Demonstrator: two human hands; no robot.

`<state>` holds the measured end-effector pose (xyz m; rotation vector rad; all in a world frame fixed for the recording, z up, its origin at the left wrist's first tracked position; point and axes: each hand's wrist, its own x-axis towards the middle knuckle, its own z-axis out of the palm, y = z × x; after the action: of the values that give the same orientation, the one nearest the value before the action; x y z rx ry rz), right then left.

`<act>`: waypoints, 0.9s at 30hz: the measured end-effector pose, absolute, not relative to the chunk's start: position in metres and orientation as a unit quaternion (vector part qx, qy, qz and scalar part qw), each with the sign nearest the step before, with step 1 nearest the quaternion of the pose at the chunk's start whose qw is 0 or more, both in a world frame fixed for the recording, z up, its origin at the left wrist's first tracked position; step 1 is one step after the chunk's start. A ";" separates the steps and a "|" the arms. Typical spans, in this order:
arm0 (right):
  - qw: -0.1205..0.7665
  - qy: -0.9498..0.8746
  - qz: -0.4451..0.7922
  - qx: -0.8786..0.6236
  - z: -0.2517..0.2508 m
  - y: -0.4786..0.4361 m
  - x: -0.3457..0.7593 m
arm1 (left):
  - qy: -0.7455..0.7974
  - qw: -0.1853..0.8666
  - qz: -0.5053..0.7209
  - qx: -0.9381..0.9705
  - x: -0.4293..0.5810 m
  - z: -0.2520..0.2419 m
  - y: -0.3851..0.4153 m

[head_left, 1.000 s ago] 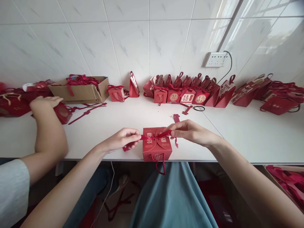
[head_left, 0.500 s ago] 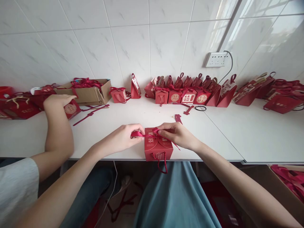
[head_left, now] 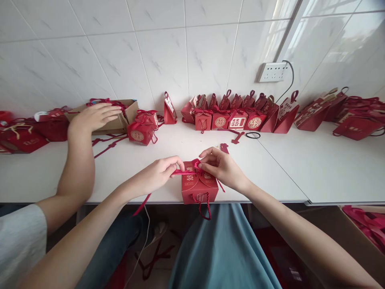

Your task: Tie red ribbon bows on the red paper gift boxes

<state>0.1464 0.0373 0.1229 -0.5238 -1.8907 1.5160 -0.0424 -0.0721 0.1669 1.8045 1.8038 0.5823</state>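
A red gift box (head_left: 199, 189) with gold lettering stands at the table's front edge, its twisted cord handle (head_left: 208, 206) hanging over the near side. Across its top runs a crimson ribbon (head_left: 190, 172), looped near the middle. My left hand (head_left: 162, 171), left of the box, pinches one length of ribbon and draws it out sideways; a tail dangles below the wrist past the table edge. At the loop on the box top, my right hand (head_left: 217, 165) is closed with thumb and fingers on the ribbon. A short ribbon end shows under the right hand.
Red gift boxes (head_left: 237, 120) line the wall, with several more at the far right (head_left: 356, 124). A co-worker's hand (head_left: 96, 114) is over a cardboard box (head_left: 130, 110) of ribbons. A socket strip (head_left: 272, 72) hangs on the tiles. A ribbon-filled carton (head_left: 323, 228) sits below, right.
My left hand has the ribbon stretched tauter to the left, with its tail now showing. The co-worker's hand moved right to the cardboard box, and a red box now stands right of it.
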 end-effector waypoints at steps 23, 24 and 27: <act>0.300 -0.825 0.432 -0.205 0.130 0.030 0.142 | 0.490 0.032 0.260 0.831 -0.023 0.180 -0.041; 0.298 -0.826 0.431 -0.205 0.130 0.029 0.142 | 0.500 0.042 0.269 0.822 -0.025 0.179 -0.039; 0.295 -0.820 0.443 -0.208 0.130 0.030 0.144 | 0.546 0.093 0.298 0.777 -0.031 0.172 -0.031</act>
<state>0.1437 0.0295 0.1300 -0.5544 -2.1824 1.1789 -0.0315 -0.0313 0.1724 2.3067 1.6208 0.8832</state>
